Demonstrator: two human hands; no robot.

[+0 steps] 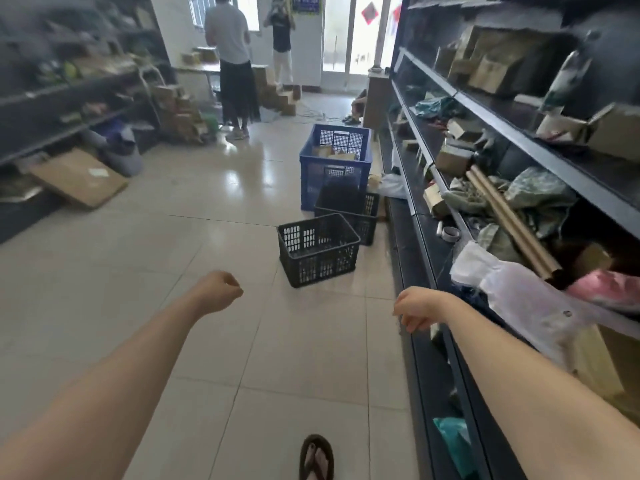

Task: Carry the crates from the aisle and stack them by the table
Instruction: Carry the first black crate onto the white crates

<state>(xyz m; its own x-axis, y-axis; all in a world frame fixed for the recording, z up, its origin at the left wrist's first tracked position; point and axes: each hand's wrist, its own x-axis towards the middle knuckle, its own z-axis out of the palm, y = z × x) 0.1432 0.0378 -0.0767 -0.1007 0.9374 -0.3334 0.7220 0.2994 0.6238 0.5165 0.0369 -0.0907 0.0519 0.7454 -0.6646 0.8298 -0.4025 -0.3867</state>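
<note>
Head view: three crates stand on the aisle floor ahead of the person, along the foot of the right-hand shelving (491, 114).

1. The nearest black crate (318, 249) sits skewed to the tile lines and looks empty.
2. The second black crate (349, 211) is just behind it, corner to corner.
3. The blue crate (335, 164) stands behind that, taller, with cardboard boxes (332, 154) inside.

All three are rectangular moulded plastic with solid rims and walls perforated in a grid. They should be rigid, and the two black ones light to lift. The loaded blue one will likely be heavier.

Progress: no crate has been lifted. The table (188, 68) is at the far end of the room, well apart from the crates. No crate is visible beside it, though a standing person (230, 46) hides part of that area. On this evidence, all three carries and the stacking remain.

Both bare arms extend forward, short of the nearest crate.

- The left hand (220, 291) has its fingers curled into a fist and holds nothing.
- The right hand (414, 310) has its fingers hanging loosely bent and also holds nothing.

The floor (156, 237) is pale glossy tile, reflective and probably slippery. The shelving is dark metal and carries cardboard, cloth and cardboard tubes (505, 220).
</note>
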